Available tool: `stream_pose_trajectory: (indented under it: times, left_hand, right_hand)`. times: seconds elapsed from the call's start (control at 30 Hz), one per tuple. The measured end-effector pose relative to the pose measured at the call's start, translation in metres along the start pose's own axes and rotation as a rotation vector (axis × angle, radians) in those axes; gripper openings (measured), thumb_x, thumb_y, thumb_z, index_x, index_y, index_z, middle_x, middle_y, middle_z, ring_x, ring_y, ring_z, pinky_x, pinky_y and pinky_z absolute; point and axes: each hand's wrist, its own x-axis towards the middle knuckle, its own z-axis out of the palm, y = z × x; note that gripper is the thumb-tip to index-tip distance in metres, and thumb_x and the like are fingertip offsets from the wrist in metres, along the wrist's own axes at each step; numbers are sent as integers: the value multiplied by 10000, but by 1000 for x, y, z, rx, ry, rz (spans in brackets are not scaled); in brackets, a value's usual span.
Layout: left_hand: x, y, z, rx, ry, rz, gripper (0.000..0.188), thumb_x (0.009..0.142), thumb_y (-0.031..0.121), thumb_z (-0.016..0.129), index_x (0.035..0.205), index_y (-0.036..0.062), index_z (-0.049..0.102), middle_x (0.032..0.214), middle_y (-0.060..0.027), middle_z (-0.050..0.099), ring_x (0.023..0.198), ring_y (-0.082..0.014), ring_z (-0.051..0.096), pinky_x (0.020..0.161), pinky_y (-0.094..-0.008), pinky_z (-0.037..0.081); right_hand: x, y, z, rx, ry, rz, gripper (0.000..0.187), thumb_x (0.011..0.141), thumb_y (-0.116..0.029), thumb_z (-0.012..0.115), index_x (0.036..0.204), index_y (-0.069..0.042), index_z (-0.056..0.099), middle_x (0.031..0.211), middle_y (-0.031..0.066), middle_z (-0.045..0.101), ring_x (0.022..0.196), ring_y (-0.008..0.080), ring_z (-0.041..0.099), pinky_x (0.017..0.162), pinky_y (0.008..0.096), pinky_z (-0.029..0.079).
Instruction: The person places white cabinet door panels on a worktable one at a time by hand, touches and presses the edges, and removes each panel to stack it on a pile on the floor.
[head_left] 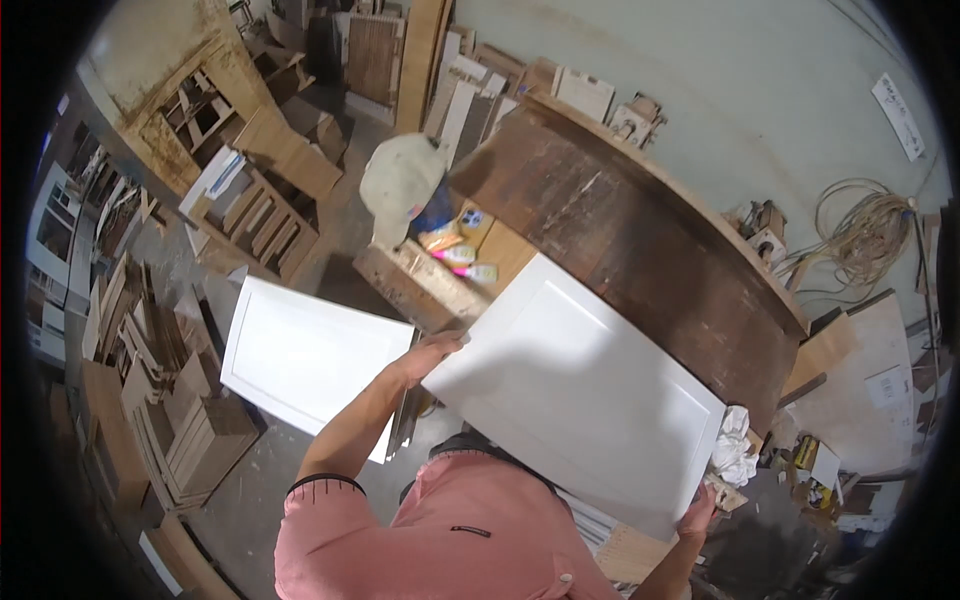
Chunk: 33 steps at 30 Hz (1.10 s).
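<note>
A large white panel (585,385) with a recessed border, like a cabinet door, lies slanted in front of my body, its far edge over the brown workbench (620,240). My left hand (434,356) is closed on its left end, fingers partly hidden by the edge. At the opposite end, near the right corner, my right hand (698,512) grips the panel's edge, thumb side showing. A second white panel (310,350) lies on a stack to the left of my left forearm. Crumpled white cloth or paper (735,447) sits by the panel's right corner.
On the bench's left end are small bottles (465,262) with pink parts and a pale cap (402,178). Wood offcuts (195,430) are piled at left. A wooden rail (690,195) edges the bench's far side; coiled cable (862,235) hangs on the wall.
</note>
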Motion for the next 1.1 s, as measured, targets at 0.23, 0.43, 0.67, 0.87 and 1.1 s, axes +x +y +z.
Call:
stream_pose_trajectory:
  times: [0.23, 0.43, 0.67, 0.87, 1.1]
  left_hand:
    - [-65, -24, -22, -83, -56, -22, 533, 958, 249, 652, 1454, 130, 499, 1275, -39, 615, 1079, -121, 594, 831, -276, 526]
    - [-57, -70, -14, -105, 270, -14, 403, 935, 332, 666, 1267, 105, 661, 920, 7, 662, 778, -83, 600, 591, -232, 494]
    - [-50, -124, 5, -574, 461, -15, 436, 971, 441, 568, 1083, 38, 692, 855, -20, 636, 723, -134, 578, 626, -319, 505]
    - [-119, -131, 109, -515, 256, -391, 566, 948, 502, 564, 1342, 98, 522, 1278, -149, 569, 1142, -304, 560, 930, -489, 489]
    - [-135, -169, 134, -536, 284, -462, 527, 952, 474, 583, 1245, 37, 607, 1135, -123, 665, 1019, -237, 658, 788, -399, 565]
  right_hand:
    - [-92, -14, 112, -47, -99, 24, 586, 1012, -457, 387, 1395, -25, 485, 1379, 116, 547, 1252, 281, 524, 1069, 402, 400]
    - [-86, 55, 39, -53, 102, 7, 598, 994, -500, 430, 1433, -95, 453, 1411, 98, 512, 1304, 297, 472, 1100, 442, 366]
    - [-128, 63, 86, -364, -67, -100, 582, 1000, -479, 426, 1447, -107, 425, 1415, 97, 500, 1276, 295, 492, 1085, 452, 383]
    - [-130, 75, 69, 55, -161, 422, 605, 1015, -442, 423, 1458, -32, 376, 1370, 110, 527, 1275, 287, 497, 1048, 442, 426]
    - [-67, 24, 101, 58, 3, -37, 561, 1013, -416, 393, 1421, -35, 445, 1390, 115, 516, 1261, 287, 494, 1066, 422, 396]
